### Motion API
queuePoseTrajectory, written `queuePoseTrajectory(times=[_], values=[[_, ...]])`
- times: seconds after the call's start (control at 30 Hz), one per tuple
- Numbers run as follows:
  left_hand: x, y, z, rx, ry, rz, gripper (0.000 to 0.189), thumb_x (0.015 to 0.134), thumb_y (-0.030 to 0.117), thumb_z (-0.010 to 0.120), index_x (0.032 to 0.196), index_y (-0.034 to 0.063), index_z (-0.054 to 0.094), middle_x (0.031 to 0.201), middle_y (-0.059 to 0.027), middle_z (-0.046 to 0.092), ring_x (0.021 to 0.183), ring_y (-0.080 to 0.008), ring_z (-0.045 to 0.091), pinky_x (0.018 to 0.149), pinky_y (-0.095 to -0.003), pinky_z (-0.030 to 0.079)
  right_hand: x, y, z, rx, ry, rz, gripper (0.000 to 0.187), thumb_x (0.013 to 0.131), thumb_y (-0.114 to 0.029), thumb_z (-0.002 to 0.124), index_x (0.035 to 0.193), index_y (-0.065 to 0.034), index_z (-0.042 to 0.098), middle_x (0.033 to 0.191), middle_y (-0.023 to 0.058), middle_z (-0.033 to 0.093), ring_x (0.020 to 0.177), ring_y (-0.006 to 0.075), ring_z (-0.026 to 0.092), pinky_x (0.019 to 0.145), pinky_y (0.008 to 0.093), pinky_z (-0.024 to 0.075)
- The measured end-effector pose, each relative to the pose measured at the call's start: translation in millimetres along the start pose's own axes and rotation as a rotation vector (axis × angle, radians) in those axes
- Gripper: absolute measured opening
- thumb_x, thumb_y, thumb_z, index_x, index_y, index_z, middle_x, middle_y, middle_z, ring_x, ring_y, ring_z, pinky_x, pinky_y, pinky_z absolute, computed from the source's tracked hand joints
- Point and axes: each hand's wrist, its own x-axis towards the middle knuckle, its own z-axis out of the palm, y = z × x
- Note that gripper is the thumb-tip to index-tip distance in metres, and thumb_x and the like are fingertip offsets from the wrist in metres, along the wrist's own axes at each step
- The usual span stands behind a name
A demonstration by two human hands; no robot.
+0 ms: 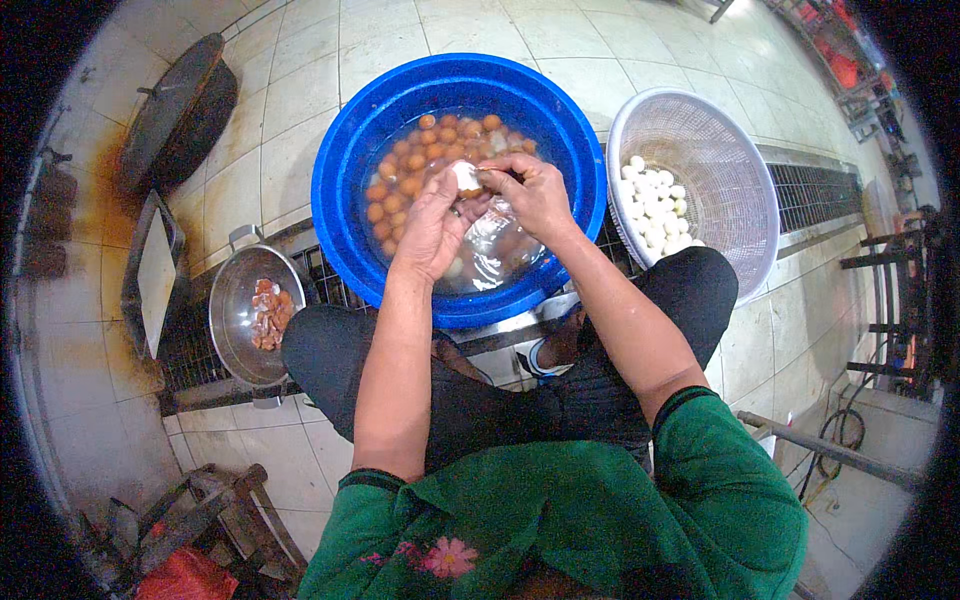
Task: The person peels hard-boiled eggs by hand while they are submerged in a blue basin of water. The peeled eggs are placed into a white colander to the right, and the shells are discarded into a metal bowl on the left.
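Over a large blue plastic tub (341,247), my left hand (435,229) holds a partly peeled egg (466,177); its white shows on top and some brown shell lower down. The thumb and fingers of my right hand (531,193) pinch at the shell on the egg's right side. Below both hands, many brown-shelled eggs (411,161) lie in water in the tub. Light glares off the water near the front, so what lies under it is partly hidden.
Right of the tub, a pale plastic colander (731,195) tilts and holds white peeled eggs (656,202). At left, a metal bowl (229,300) contains brown eggshell pieces (271,311). A dark wok (180,112) leans at the wall. Drain grating (814,187) crosses the tiled floor.
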Motion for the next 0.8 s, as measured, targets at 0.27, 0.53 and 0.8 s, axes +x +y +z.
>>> queuePoseTrajectory(times=[0.27, 0.53, 0.8], values=[[0, -1, 2, -0.042, 0.089, 0.009, 0.029, 0.103, 0.02, 0.054, 0.129, 0.0062, 0.05, 0.123, -0.0132, 0.06, 0.113, -0.0267, 0.063, 0.094, -0.0403, 0.055, 7, 0, -1, -0.474, 0.165, -0.31, 0.05, 0.083, -0.031, 0.077, 0.126, -0.009, 0.068, 0.122, 0.015, 0.066, 0.123, 0.0348, 0.054, 0.106, 0.0449, 0.0418], [-1, -2, -1, 0.006, 0.042, -0.076, 0.037, 0.107, 0.03, 0.044, 0.138, 0.0111, 0.047, 0.13, -0.007, 0.058, 0.105, -0.0178, 0.061, 0.093, -0.0388, 0.052, -10, 0, 10, -0.397, 0.003, -0.274, 0.039, 0.078, -0.027, 0.079, 0.114, -0.0131, 0.075, 0.109, 0.0111, 0.072, 0.103, 0.0273, 0.066, 0.091, 0.0386, 0.0528], [3, -5, -8, -0.023, 0.123, 0.004, 0.036, 0.108, 0.03, 0.042, 0.134, 0.0065, 0.05, 0.126, -0.0081, 0.059, 0.11, -0.0192, 0.059, 0.092, -0.0359, 0.051, -11, -4, 11, -0.299, 0.021, -0.297, 0.029, 0.079, -0.013, 0.079, 0.108, -0.0114, 0.077, 0.104, 0.0105, 0.074, 0.096, 0.0241, 0.07, 0.087, 0.0333, 0.0554]])
